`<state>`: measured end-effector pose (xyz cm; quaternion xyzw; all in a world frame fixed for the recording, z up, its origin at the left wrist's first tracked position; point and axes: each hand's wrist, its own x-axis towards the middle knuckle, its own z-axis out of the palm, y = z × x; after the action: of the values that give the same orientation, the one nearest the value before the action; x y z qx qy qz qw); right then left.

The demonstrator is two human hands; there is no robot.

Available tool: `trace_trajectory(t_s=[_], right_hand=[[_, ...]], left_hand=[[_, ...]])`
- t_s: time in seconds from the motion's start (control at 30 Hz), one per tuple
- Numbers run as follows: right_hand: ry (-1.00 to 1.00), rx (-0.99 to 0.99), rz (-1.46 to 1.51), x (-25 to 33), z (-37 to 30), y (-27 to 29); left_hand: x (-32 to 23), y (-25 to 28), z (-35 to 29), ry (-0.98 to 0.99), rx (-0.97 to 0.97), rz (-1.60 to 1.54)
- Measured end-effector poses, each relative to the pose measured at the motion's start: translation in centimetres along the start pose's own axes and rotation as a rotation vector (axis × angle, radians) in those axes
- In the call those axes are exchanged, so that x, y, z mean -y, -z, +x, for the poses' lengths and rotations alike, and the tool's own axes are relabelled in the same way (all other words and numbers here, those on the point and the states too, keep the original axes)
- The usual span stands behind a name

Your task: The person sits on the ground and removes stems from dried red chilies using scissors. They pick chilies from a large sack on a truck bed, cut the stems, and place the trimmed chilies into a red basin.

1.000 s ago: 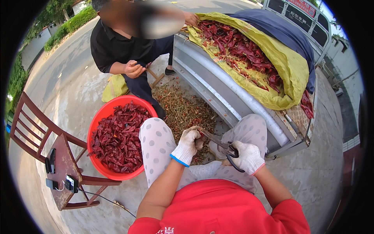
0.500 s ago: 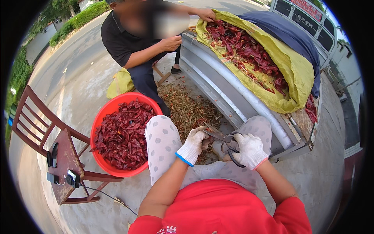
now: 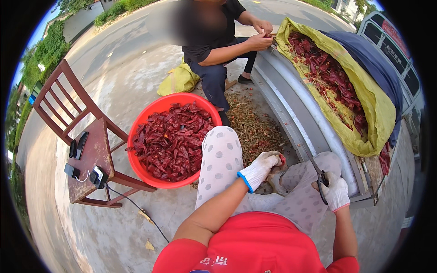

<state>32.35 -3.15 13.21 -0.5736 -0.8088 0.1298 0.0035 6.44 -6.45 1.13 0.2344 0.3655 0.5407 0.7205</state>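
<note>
My right hand (image 3: pixel 336 190), in a white knit glove, grips scissors (image 3: pixel 322 180) by their black handles above my right knee. Their blades point away from me and upward, next to the truck bed. My gloved left hand (image 3: pixel 263 169) is closed between my knees, apart from the scissors. A bit of red, which looks like part of a dried chili (image 3: pixel 282 159), shows at its fingertips; the rest is hidden by the glove. Left of my knee a red plastic basin (image 3: pixel 133 158) holds many dried red chilies (image 3: pixel 175 141).
A yellow woven sack (image 3: pixel 380 113) of chilies lies open on the truck bed (image 3: pixel 291 109). Stem scraps (image 3: pixel 252 129) cover the ground below. Across from me sits a person (image 3: pixel 214 54), hands together near the sack. A wooden chair (image 3: pixel 102 141) holding small devices and a cable stands left.
My hands have parted: the scissors moved right, away from my left hand. The view has shifted, so the basin sits farther right. The other person's hand left the sack and joined their other hand.
</note>
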Motion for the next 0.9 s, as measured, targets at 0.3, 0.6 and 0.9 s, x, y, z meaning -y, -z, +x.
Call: trace_trajectory(t_s=[0.3, 0.6, 0.9], right_hand=[[-0.379, -0.204, -0.502, -13.2, -0.7, 8.4], [-0.472, -0.088, -0.476, -18.7, 0.9, 12.3], [0.232, -0.171, 0.529, -2.0, 15.3, 12.1]], left_hand=[[-3.6, 0.1, -1.2, -0.161, -0.103, -0.161], [-6.7, -0.3, 1.3, -0.217, -0.059, -0.311], [-5.3, -0.4, 4.5, -0.091, -0.08, -0.323]])
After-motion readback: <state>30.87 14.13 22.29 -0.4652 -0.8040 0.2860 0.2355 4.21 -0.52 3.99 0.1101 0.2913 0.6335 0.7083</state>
